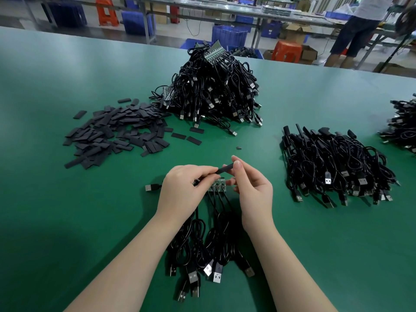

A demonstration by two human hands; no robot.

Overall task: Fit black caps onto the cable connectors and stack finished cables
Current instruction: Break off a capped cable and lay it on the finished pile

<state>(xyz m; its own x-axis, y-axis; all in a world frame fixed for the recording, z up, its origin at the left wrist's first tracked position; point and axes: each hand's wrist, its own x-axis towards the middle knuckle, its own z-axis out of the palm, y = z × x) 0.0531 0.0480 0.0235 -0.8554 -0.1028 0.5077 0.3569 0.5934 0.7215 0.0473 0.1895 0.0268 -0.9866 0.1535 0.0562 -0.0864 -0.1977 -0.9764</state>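
Note:
A flat black cap point(225, 169) is pinched at both ends, by my left hand point(183, 190) and by the thumb and forefinger of my right hand point(249, 188), just above the table. Under my fingers lies a strip of small green connector boards point(216, 185) with black USB cables point(209, 244) trailing toward me. A loose heap of black caps point(117, 134) lies at the left. A tall pile of uncapped cables point(216, 91) stands behind it. A flatter stack of capped cables point(333, 165) lies at the right.
The green table point(67, 210) runs past the view on both sides. Another cable pile point(403, 124) sits at the right edge. Two stray caps point(185, 138) lie near the middle. Beyond the far edge are benches, blue crates, orange stools and a standing person point(358, 25).

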